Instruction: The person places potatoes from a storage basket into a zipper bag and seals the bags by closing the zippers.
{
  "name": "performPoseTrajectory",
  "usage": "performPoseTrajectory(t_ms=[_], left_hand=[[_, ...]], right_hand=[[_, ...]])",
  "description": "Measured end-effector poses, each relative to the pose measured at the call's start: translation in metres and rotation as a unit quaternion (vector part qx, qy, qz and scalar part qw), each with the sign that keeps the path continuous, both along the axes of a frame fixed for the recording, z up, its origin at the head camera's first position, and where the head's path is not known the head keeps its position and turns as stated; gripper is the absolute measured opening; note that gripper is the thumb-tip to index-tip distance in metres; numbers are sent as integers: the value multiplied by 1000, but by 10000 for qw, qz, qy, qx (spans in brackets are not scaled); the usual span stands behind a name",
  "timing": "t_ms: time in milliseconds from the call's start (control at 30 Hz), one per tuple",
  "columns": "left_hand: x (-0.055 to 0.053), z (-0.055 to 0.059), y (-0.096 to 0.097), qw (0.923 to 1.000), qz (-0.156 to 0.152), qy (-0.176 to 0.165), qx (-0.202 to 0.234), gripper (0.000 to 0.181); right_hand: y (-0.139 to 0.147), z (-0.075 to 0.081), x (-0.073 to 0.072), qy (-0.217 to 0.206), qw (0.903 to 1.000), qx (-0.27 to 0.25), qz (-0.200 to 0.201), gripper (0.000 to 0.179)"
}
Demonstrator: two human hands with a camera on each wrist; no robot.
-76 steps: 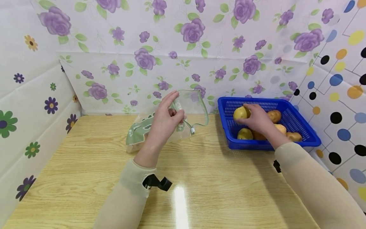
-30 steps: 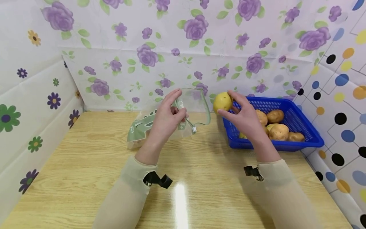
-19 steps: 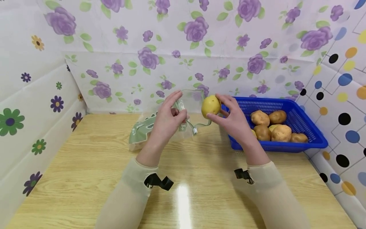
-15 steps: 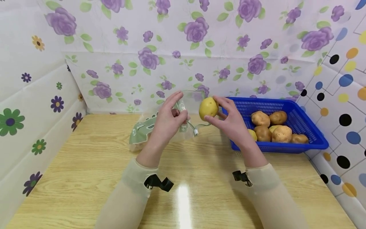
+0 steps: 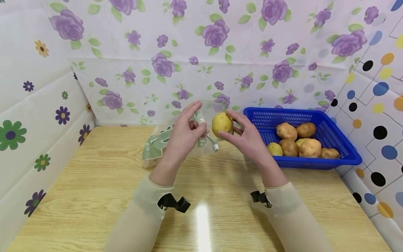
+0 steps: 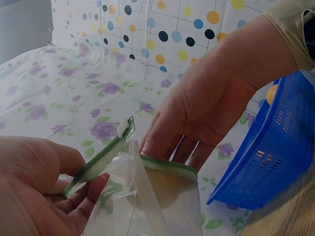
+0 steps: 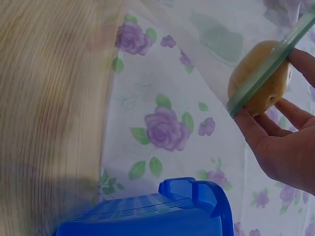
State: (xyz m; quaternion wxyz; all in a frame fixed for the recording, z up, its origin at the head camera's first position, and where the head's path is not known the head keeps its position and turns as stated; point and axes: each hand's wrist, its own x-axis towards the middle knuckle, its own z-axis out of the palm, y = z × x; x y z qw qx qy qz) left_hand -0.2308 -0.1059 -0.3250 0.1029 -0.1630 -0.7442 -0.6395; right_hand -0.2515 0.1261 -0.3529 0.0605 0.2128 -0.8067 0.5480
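My left hand (image 5: 185, 129) pinches one side of the mouth of a clear zip bag (image 6: 118, 206), which has green edging, a white slider and a green print. The bag's mouth gapes toward the right. My right hand (image 5: 247, 134) holds a round yellow fruit (image 5: 222, 124) with small dark spots between thumb and fingertips. In the right wrist view, the bag's green rim (image 7: 261, 78) crosses in front of the fruit, with part of it behind the clear plastic. The left wrist view shows the right fingers reaching in past the rim, the fruit seen dimly through the film.
To the right stands a blue perforated basket (image 5: 349, 147) with several brown potatoes (image 5: 310, 148) and another yellow fruit (image 5: 275, 149). Both sit on a wood-grain table (image 5: 201, 189). A flowered sheet hangs behind, and patterned sheets line both sides.
My right hand has lifted the yellow fruit out of the basket and carried it left into the bag's mouth. My left hand has stayed at the bag's edge.
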Motion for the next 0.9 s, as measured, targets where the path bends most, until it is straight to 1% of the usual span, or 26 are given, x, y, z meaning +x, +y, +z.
performPoseTrajectory(t_ms=[200,367,467,567,633,767,900], left_hand=[[1,2,0,10000,73,28,-46,69],[2,3,0,9999,102,116,-62,68],[2,3,-1,9998,108,139,-73,68],[2,4,-2,9998,137,143,-35,69],[2,4,-3,9997,174,175,11,70],[2,5,-5,9994,248,233,117,71],[2,6,-5,9993,251,189,196,72]], right_hand=[[-1,1,1,-77,10000,30,37,73],[0,1,2,-387,9992,135,18,76],[1,1,1,-414,9978,501,-98,75],[1,2,-1,-216,9952,916,-273,71],[1,1,-2,-120,9934,1075,-375,66],[1,1,-3,-87,9945,983,-356,58],[0,0,-2,-97,9962,803,-326,57]])
